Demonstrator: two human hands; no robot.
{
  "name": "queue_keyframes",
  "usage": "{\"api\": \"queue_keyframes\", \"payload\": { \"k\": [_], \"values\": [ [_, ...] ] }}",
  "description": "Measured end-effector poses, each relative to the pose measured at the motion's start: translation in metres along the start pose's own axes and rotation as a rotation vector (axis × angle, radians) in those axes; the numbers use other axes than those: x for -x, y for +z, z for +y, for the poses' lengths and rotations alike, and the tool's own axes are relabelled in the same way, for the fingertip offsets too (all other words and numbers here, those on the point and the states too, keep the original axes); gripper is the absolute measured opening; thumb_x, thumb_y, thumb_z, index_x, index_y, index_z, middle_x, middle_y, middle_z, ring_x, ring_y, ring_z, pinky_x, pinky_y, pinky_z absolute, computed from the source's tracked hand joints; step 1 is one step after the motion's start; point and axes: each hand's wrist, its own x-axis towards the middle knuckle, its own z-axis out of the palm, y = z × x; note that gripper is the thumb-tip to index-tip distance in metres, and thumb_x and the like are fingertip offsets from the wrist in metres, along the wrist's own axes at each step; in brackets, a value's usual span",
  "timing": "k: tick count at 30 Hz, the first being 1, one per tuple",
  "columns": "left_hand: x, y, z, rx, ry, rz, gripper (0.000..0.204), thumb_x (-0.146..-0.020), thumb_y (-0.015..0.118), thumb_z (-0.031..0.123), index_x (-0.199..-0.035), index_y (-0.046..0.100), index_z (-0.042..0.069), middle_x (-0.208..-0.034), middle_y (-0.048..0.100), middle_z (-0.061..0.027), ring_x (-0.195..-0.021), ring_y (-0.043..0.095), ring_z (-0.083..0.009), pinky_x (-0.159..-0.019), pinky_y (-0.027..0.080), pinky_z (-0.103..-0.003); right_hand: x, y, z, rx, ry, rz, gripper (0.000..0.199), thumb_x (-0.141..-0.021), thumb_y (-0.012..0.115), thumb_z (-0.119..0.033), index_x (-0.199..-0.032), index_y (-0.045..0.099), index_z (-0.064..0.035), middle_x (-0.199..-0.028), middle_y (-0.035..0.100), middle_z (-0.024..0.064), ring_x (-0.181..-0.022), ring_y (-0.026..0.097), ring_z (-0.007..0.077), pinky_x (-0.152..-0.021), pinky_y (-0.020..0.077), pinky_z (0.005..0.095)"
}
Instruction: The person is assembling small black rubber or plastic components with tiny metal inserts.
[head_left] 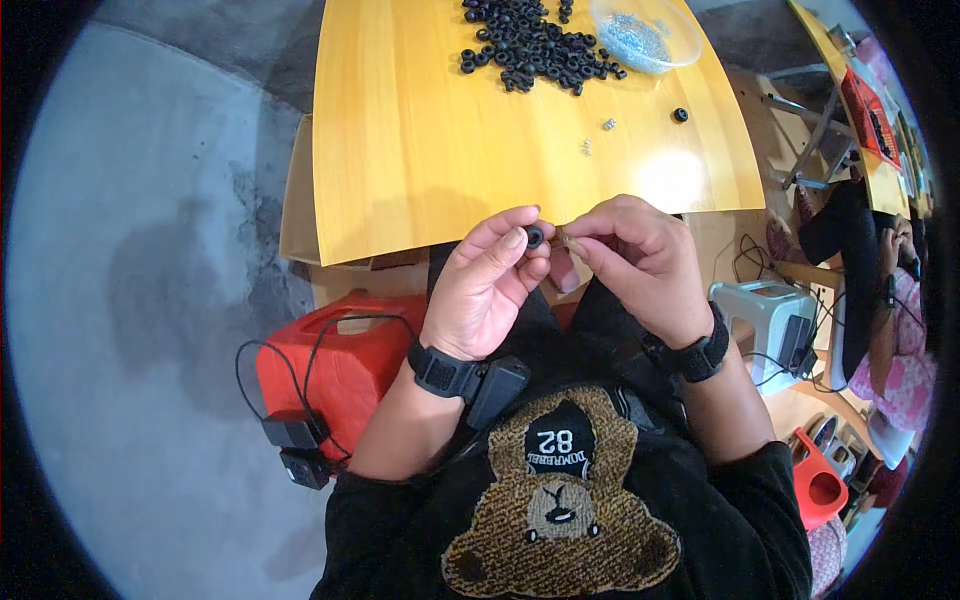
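Seen from the head camera, a person works at the near edge of a yellow table [420,130], both hands raised close together. The left hand [480,290] is partly curled, thumb and fingertips closed around a small black ring [534,237], its hole facing right and near. The right hand [645,262], just to the right, has thumb and forefinger pinched together at a tiny, thin piece [562,240] beside the ring; whether the two touch cannot be told. Black bands circle both wrists.

On the far side of the table lies a loose pile [540,55] of similar black rings, with a clear bowl [685,38] of silvery-blue bits [632,42] to its right. Nearer, on the right, sit a lone ring [681,115], a silvery bit [609,125] and a few pale specks [587,147].

A red stool [330,385] stands at left, a pale stool [765,300] at right. Farther right, a co-worker in pink [908,355] sits near a red basket [852,95].
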Motion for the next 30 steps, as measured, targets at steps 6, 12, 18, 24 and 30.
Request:
{"api": "queue_keyframes", "payload": {
  "k": [6, 12, 18, 24, 30],
  "values": [
    [0.008, 0.004, -0.001, 0.018, -0.04, 0.014, 0.03, -0.091, 0.051, 0.01, -0.12, 0.05, 0.001, -0.101, 0.059, -0.0129, -0.083, 0.055, -0.014, -0.074, 0.049, -0.024, 0.01, -0.004, 0.004, 0.015, -0.049, 0.013, 0.009, -0.075, 0.065, -0.004, -0.084, 0.066, -0.0017, -0.075, 0.062, 0.0099, -0.067, 0.06, 0.021, -0.06, 0.0457, 0.0281],
    [0.015, 0.006, -0.004, -0.013, -0.038, 0.099, 0.028, -0.091, 0.053, 0.009, -0.117, 0.051, -0.001, -0.101, 0.059, -0.0126, -0.081, 0.056, -0.0124, -0.072, 0.05, -0.022, 0.015, 0.003, 0.001, -0.032, -0.061, 0.016, 0.009, -0.075, 0.064, -0.002, -0.084, 0.066, -0.0016, -0.076, 0.062, 0.0103, -0.068, 0.06, 0.0215, -0.06, 0.0463, 0.029],
    [0.019, 0.0, -0.009, 0.069, -0.042, 0.096, 0.022, -0.088, 0.056, 0.007, -0.11, 0.055, 0.001, -0.095, 0.062, -0.0076, -0.078, 0.059, -0.0114, -0.072, 0.052, -0.022, 0.012, 0.014, -0.007, 0.041, -0.107, -0.027, 0.008, -0.074, 0.063, -0.001, -0.082, 0.064, -0.0014, -0.075, 0.06, 0.0117, -0.068, 0.06, 0.0249, -0.062, 0.0477, 0.0311],
    [0.015, 0.0, -0.016, 0.092, -0.076, 0.115, 0.02, -0.087, 0.059, 0.009, -0.105, 0.058, 0.002, -0.088, 0.063, -0.0058, -0.072, 0.059, -0.0109, -0.069, 0.052, -0.022, 0.007, 0.019, -0.01, 0.231, -0.158, -0.066, 0.008, -0.071, 0.062, 0.0, -0.079, 0.062, -0.0002, -0.072, 0.058, 0.0146, -0.07, 0.059, 0.0313, -0.064, 0.0486, 0.0347],
    [0.012, -0.012, -0.017, 0.033, -0.141, 0.075, 0.026, -0.088, 0.058, 0.015, -0.109, 0.055, 0.0, -0.1, 0.062, -0.0045, -0.08, 0.058, -0.0081, -0.072, 0.05, -0.02, -0.002, 0.015, -0.017, 0.14, 0.016, -0.181, 0.009, -0.07, 0.064, 0.0, -0.078, 0.061, 0.0017, -0.071, 0.058, 0.0129, -0.061, 0.06, 0.0218, -0.056, 0.0485, 0.0296]
  ]
}}
